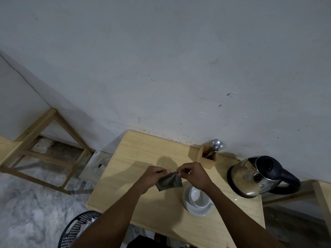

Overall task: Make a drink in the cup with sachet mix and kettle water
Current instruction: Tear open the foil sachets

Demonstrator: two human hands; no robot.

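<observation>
A dark sachet hangs above the wooden table, held at its top edge by both hands. My left hand pinches the top left corner and my right hand pinches the top right corner. Just below my right hand a white cup stands on a white saucer. It looks empty. A steel kettle with a black lid and handle stands at the table's right end, apart from the cup.
A wooden holder with metal spoons stands against the grey wall behind my hands. A black perforated bin sits on the floor at the table's near left. A wooden frame stands to the left.
</observation>
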